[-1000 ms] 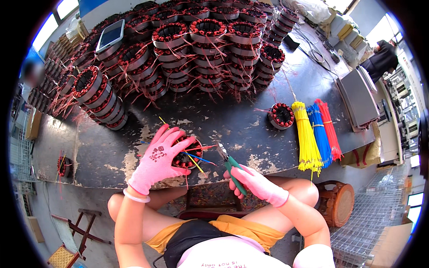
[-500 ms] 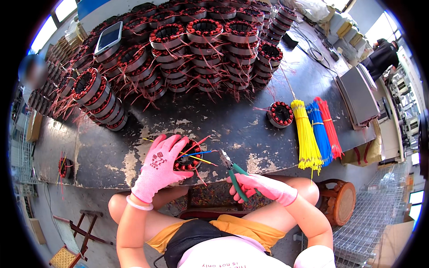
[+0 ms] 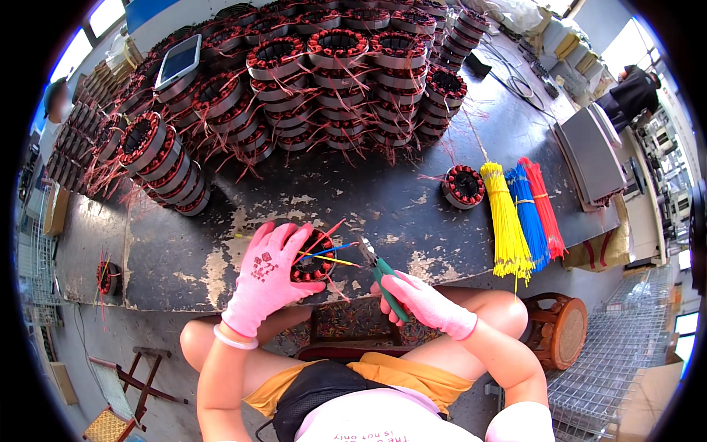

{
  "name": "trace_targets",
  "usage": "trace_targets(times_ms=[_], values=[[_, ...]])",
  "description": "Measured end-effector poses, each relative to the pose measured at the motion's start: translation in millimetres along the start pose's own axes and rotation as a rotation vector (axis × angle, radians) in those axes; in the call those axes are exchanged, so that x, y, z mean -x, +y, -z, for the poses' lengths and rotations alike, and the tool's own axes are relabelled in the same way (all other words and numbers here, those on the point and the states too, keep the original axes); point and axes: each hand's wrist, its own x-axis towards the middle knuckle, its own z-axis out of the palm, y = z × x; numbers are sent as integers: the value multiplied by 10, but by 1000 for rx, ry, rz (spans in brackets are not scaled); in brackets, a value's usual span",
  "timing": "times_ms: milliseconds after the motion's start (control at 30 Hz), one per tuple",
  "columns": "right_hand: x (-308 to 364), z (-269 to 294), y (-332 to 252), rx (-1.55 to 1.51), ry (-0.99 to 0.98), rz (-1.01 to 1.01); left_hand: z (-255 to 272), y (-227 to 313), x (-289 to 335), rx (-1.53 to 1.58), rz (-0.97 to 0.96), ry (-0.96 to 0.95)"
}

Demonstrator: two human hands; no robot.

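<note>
My left hand, in a pink glove, holds a motor stator on the worn dark table. Its fingers lie over the stator's left side and the thumb is at the near edge, hiding part of the ring. A blue wire, a yellow wire and red leads stick out to the right. My right hand, gloved in pink too, grips green-handled cutting pliers. Their jaws point up and left, close to the blue wire's end; whether they touch it I cannot tell.
Stacks of stators fill the back of the table, with a handheld device on top. Single stators stand right and left. Yellow, blue and red wire bundles lie at right. Two people are farther off.
The pliers' handles have come closer together, and my right hand has turned and moved slightly left. My left hand and the stator have shifted a little to the right.
</note>
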Motion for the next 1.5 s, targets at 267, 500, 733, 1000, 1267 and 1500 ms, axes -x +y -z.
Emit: trace_targets(times_ms=[267,500,733,1000,1267,1500], values=[[6,248,97,-93,-186,-73,-67,145,102,-28,164,74],[-153,156,-19,-30,-210,-104,-22,67,62,74,161,8],[-174,81,-105,-31,-135,-33,-3,54,40,90,142,10],[-183,116,-8,-87,-80,38,-86,132,79,4,211,99],[-59,113,-19,10,-188,-113,-217,286,110,-136,458,181],[-157,49,-104,44,-165,-73,-235,239,134,-164,439,182]])
